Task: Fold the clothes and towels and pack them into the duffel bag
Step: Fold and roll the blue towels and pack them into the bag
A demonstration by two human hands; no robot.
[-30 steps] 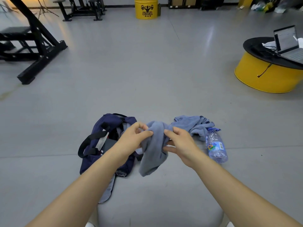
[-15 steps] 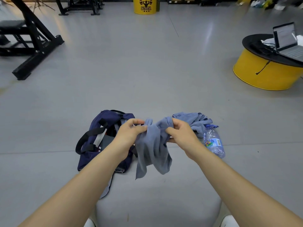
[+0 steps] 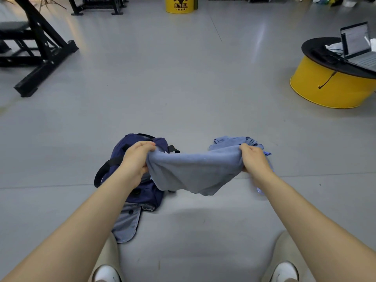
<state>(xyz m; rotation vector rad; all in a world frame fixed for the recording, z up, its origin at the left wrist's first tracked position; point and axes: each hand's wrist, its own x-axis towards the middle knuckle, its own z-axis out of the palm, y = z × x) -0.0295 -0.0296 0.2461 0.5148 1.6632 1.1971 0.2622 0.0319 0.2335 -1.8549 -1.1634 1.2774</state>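
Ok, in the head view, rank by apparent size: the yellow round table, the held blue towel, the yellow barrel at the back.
1. Yellow round table, blue towel: look alike; towel is nearer, so unsure.
2. Yellow barrel, smallest, but farthest and cropped.

A gym floor: black weight benches stand on grey flooring beside a yellow drum bearing a bodybuilder logo.

- single view, head-mounted, wide-angle.
- faces forward and down over both forearms to the floor.
- hands close below; far gym frame and yellow drum near frame edges.
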